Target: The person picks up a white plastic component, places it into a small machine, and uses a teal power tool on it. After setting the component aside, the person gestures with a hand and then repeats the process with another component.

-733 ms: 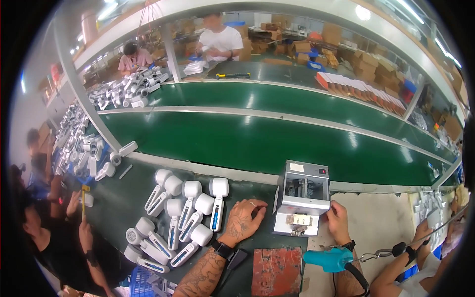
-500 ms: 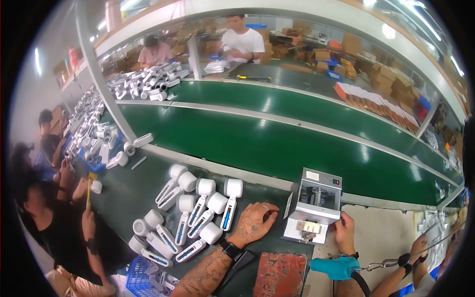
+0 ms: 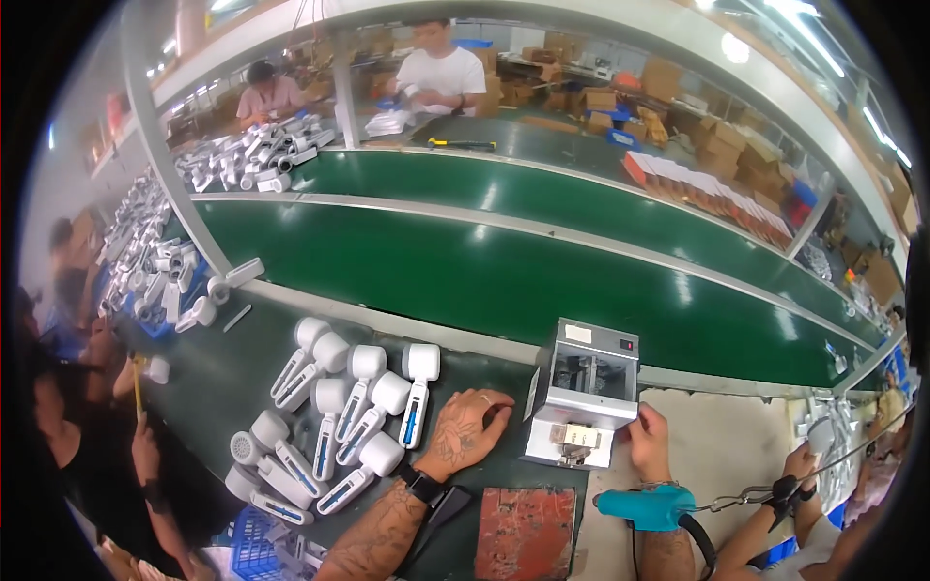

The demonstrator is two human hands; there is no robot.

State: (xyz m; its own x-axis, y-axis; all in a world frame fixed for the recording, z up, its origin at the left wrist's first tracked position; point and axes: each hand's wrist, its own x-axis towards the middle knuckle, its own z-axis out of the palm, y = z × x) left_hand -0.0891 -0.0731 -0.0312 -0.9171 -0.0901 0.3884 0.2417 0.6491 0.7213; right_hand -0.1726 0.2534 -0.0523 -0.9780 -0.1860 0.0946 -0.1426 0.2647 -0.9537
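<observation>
My left hand [image 3: 465, 434] rests on the dark green worktop, its fingers loosely bent and apart, with nothing in it. Just left of it lies a group of white handheld shower heads [image 3: 389, 395], several with a blue strip in the handle slot. To its right stands a grey box-shaped screw feeder [image 3: 587, 387] with a clear window. My right hand [image 3: 647, 441] is up against the feeder's right side, fingers loosely bent, apparently holding nothing. Over my right forearm hangs a teal tool [image 3: 644, 505] like an electric screwdriver, on a hook and cord.
A worn red mat [image 3: 525, 533] lies at the front edge, with a blue basket [image 3: 255, 544] of small parts to its left. Behind runs a green conveyor [image 3: 465, 281]. Shower parts [image 3: 160, 261] are heaped far left. Co-workers sit at left, right and across.
The view has swung a little to the right, so everything sits farther left. Both my hands keep their places beside the shower heads and the screw feeder.
</observation>
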